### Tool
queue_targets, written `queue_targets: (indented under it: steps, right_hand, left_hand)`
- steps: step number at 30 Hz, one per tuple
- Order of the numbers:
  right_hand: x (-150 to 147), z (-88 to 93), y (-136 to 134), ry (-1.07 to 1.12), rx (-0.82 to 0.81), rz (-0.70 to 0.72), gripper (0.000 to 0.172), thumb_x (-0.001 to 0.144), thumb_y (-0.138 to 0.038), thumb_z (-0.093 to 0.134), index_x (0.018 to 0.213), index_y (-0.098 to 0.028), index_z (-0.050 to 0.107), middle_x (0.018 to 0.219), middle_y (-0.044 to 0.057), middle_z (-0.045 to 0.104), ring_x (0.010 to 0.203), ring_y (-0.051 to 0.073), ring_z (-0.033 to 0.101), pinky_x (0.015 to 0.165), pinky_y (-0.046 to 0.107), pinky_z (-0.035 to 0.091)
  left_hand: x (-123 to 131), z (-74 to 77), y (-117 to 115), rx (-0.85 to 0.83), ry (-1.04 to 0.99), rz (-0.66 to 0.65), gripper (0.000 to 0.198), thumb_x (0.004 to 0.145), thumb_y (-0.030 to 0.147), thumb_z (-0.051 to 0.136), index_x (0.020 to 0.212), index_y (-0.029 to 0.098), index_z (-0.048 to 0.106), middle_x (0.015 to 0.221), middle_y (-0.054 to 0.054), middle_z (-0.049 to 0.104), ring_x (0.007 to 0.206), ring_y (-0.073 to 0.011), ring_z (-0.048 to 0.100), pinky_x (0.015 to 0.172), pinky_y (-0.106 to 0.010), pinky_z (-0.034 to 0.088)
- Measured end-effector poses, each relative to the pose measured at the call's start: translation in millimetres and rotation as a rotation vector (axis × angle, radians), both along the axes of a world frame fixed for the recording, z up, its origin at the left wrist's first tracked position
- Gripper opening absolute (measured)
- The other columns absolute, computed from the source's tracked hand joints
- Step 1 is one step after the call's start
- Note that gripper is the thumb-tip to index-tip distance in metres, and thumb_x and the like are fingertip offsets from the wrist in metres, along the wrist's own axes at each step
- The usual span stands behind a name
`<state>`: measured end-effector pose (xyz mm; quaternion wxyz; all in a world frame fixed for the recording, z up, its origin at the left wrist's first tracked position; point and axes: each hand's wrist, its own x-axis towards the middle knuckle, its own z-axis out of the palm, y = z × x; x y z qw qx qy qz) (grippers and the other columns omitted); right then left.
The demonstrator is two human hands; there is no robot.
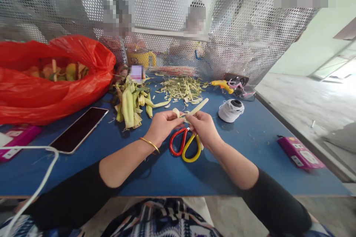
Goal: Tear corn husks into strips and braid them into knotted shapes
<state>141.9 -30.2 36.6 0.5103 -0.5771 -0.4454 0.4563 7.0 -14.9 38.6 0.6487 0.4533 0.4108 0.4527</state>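
Observation:
My left hand [164, 124] and my right hand [204, 126] meet over the middle of the table, both closed in a pinch. Between them they hold a pale husk strip [200, 106], curled at the left fingers and sticking up past the right ones. Just below my fingers lie scissors [191, 149] with one red and one yellow handle loop; the blades are mostly hidden under my hands. To the left is a bunch of pale green husks [128, 105]. Behind my hands spreads a pile of thin husk scraps [183, 88].
A red plastic bag [94, 77] of roundish items and a phone [79, 129] lie left. On the right are a white thread spool [230, 111], a yellow tool [222, 85], glasses [246, 92] and a magenta pack [302, 152]. A perforated screen [167, 3] backs the table, with people behind it.

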Motion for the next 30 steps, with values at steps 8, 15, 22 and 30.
queue_targets:
  steps: [8, 15, 22, 30]
  right_hand:
    - [-8, -0.4, -10, 0.041, -0.020, 0.073, 0.013, 0.079, -0.031, 0.060, 0.080, -0.021, 0.051, 0.057, -0.004, 0.066, 0.038, 0.010, 0.055, 0.038, 0.021, 0.044]
    - [-3, -5.6, -12, -0.224, 0.340, 0.410, 0.020, 0.084, -0.022, 0.049, 0.091, -0.020, 0.067, 0.085, 0.001, 0.073, 0.066, 0.012, 0.066, 0.062, 0.025, 0.055]
    - [12, 7.7, -9, -0.420, 0.515, 0.331, 0.015, 0.084, -0.026, 0.055, 0.080, -0.020, 0.068, 0.071, 0.000, 0.066, 0.063, 0.012, 0.059, 0.060, 0.024, 0.048]
    - [18, 4.4, 3, -0.579, 0.394, 0.066, 0.025, 0.083, -0.030, 0.053, 0.060, -0.021, 0.050, 0.057, -0.003, 0.051, 0.055, 0.011, 0.043, 0.055, 0.025, 0.035]
  left_hand:
    - [-3, -3.2, 11, -0.062, -0.027, 0.224, 0.010, 0.064, 0.016, 0.079, 0.065, 0.014, 0.069, 0.067, -0.001, 0.071, 0.056, -0.0111, 0.065, 0.061, -0.022, 0.054]
    - [-5, -2.9, 13, -0.065, -0.025, 0.203, 0.022, 0.055, 0.018, 0.084, 0.065, 0.015, 0.065, 0.059, 0.003, 0.065, 0.052, -0.0095, 0.058, 0.053, -0.020, 0.049]
    - [-4, 2.9, 8, -0.082, 0.035, 0.051, 0.028, 0.049, 0.018, 0.089, 0.059, 0.014, 0.063, 0.056, 0.002, 0.064, 0.049, -0.0104, 0.060, 0.054, -0.022, 0.052]
    - [-5, 3.0, 2, -0.087, 0.073, -0.202, 0.005, 0.065, 0.014, 0.079, 0.066, 0.013, 0.074, 0.064, -0.005, 0.072, 0.055, -0.0115, 0.066, 0.060, -0.021, 0.053]
